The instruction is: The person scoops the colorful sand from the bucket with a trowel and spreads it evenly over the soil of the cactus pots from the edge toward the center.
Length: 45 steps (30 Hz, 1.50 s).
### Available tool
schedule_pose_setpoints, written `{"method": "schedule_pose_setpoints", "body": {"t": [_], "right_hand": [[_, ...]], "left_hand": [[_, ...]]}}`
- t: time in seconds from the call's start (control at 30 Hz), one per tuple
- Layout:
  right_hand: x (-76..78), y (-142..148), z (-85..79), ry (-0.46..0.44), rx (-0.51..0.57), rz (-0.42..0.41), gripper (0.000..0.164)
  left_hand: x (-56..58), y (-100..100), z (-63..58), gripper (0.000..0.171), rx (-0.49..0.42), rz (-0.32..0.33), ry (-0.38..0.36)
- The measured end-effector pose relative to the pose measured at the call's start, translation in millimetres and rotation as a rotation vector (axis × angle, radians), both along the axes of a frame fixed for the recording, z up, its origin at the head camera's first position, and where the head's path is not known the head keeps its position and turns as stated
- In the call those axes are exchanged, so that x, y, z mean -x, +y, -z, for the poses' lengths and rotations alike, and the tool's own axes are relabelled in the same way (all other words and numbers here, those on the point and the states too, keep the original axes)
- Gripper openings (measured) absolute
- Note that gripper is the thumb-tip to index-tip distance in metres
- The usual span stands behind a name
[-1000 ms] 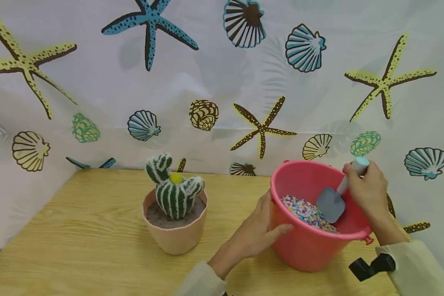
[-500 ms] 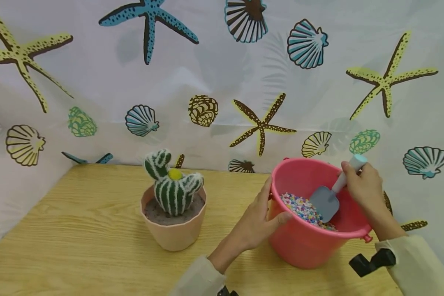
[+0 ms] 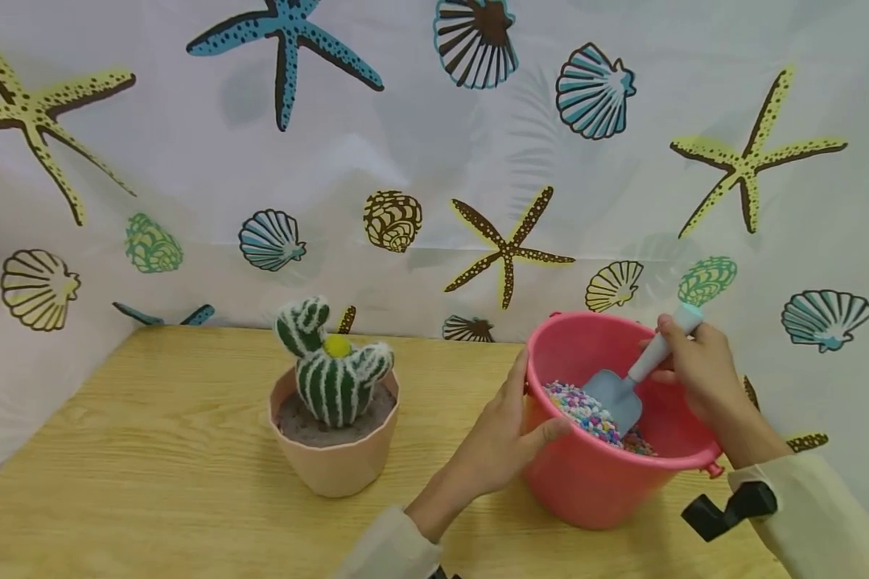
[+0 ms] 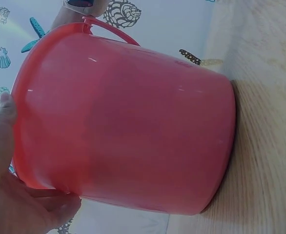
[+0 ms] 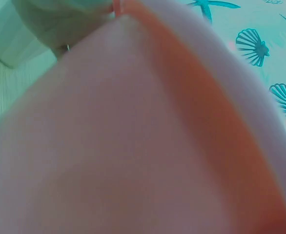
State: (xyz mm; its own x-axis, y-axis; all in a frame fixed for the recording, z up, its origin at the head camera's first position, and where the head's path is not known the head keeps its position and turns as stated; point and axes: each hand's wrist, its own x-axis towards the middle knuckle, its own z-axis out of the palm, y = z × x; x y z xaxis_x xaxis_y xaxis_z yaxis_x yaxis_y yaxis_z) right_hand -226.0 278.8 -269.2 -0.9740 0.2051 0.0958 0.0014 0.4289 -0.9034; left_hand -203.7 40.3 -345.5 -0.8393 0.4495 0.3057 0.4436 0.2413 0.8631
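Note:
A pinkish-red bucket (image 3: 586, 490) holds small multicoloured beads (image 3: 579, 406), heaped toward its left side. My left hand (image 3: 492, 442) grips the bucket's left side, thumb at the near rim and fingers round the outer wall; the left wrist view shows this hand (image 4: 16, 180) close up. Over the bucket's right part, my right hand (image 3: 706, 366) grips the pale handle of a grey-blue toy shovel (image 3: 615, 396). The shovel slants down to the left, its blade against the beads with the lower edge among them. In the right wrist view the bucket wall (image 5: 104, 141) is blurred and hides the shovel.
Left of the bucket stands a peach pot (image 3: 333, 462) with a knitted cactus (image 3: 333, 386) in it. Both rest on a wooden table (image 3: 166, 466). A white cloth (image 3: 405, 129) with starfish and shells hangs behind. The bucket's thin handle (image 4: 114, 30) lies along its far side.
My right hand has moved left with the shovel, whose blade has gone from the bucket's inner right side into the beads. My left hand keeps its place on the bucket.

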Motion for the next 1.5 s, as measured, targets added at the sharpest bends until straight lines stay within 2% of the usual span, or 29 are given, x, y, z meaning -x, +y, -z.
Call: {"method": "schedule_pose_setpoints", "body": {"t": [0.13,0.37,0.5,0.63,0.7,0.83,0.9,1.07,1.17,1.27,1.5], "right_hand": [[1.8,-5.1,-0.9,-0.036,0.099,-0.032,0.054],[0.7,-5.5,0.8,-0.122,0.177,-0.090,0.057],[-0.9,-1.3,3.1,-0.120,0.190,-0.117,0.058],[-1.4,2.9,4.1,-0.117,0.210,-0.101,0.061],[-1.3,5.3,3.7,-0.115,0.291,-0.105,0.057],[-1.8,11.3,1.6,-0.111,0.519,-0.156,0.036],[-2.6,14.1,2.1,-0.112,0.564,-0.170,0.026],[-3.2,15.7,5.2,-0.091,0.482,-0.137,0.023],[-2.5,14.7,4.7,-0.082,0.486,-0.121,0.024],[-2.1,14.3,2.9,-0.092,0.542,-0.112,0.026],[-0.1,15.7,4.1,-0.124,0.756,-0.079,0.023]], "left_hand": [[-0.7,-2.4,-1.9,0.095,0.007,0.006,0.001],[-2.4,-3.6,-4.0,0.095,0.023,0.005,-0.025],[-2.7,-1.5,-3.1,0.096,0.027,0.016,-0.027],[-4.8,0.2,-3.1,0.095,0.038,0.034,-0.005],[-5.4,0.2,-2.9,0.094,0.046,0.036,0.009],[-4.4,0.1,-2.2,0.095,0.049,0.043,0.032],[-3.8,0.5,-1.8,0.096,0.049,0.048,0.039],[-3.0,-0.3,-3.0,0.097,0.048,0.054,0.032],[-2.1,-1.8,-4.8,0.096,0.049,0.053,0.029],[-1.5,-2.0,-5.7,0.096,0.044,0.054,0.025],[-0.1,-2.8,-3.8,0.095,0.039,0.058,0.014]]}}
